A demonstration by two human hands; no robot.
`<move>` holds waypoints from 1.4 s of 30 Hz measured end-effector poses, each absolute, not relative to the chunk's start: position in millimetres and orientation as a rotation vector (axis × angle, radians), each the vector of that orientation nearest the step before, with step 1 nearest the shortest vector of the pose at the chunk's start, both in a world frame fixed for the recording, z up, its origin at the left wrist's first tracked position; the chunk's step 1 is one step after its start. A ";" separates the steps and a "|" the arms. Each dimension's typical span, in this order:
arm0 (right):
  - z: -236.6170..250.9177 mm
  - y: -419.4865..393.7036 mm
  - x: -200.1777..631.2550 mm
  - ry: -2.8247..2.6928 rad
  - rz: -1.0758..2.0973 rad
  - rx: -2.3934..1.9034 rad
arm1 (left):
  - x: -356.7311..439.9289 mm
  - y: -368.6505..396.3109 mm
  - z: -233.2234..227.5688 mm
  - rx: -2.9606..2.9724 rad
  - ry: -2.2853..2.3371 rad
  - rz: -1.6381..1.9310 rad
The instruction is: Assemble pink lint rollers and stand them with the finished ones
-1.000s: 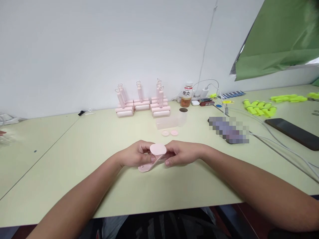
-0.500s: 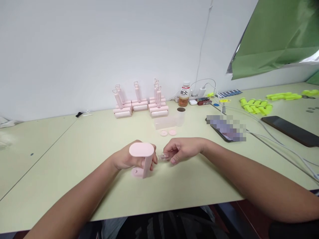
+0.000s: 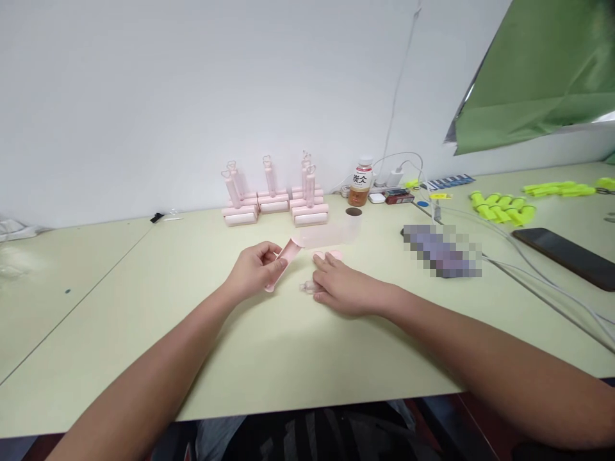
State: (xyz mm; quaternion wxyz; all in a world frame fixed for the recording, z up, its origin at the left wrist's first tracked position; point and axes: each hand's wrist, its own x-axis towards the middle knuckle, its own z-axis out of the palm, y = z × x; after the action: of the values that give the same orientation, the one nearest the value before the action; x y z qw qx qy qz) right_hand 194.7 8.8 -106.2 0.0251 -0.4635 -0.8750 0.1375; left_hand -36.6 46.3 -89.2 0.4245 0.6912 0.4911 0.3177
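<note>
two pink discs [image 3: 337, 255] now partly under right hand [image 3: 346, 288]

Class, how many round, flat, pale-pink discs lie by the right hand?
2: left pink disc and right pink disc, side by side, partly covered by the right hand; more may be hidden.

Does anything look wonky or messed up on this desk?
Nothing looks spilled. The phone looks odd: blocky squares cover it and spill past its edge. White cables trail loosely across the desk. The pink piece in the left hand shows no clear damage.
</note>
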 end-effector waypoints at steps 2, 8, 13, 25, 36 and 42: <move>-104.9 9.4 192.9 -2.734 0.416 -1.445 | -34.4 49.8 -85.5 1.807 1.288 0.778; -95.6 1.9 188.1 -2.781 0.460 -1.522 | -16.6 70.5 -82.9 2.279 1.511 0.591; -90.4 -9.2 183.3 -2.863 0.513 -1.499 | 12.4 83.6 -82.2 2.793 1.509 0.308; -94.0 -19.4 174.3 -2.957 0.365 -1.440 | 50.1 95.7 -89.6 3.051 1.178 -0.067; -95.6 -9.6 180.1 -2.790 0.459 -1.437 | 48.7 92.8 -84.3 3.072 0.989 -0.045; -98.1 5.0 189.7 -2.730 0.441 -1.402 | 44.8 91.6 -80.2 3.070 1.004 0.003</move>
State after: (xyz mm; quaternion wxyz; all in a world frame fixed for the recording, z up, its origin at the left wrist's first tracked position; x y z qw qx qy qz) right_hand 189.7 5.0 -98.1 0.0204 -0.4520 -0.8804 0.1422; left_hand 44.8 91.6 -80.2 -0.0442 0.9495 0.3105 0.0008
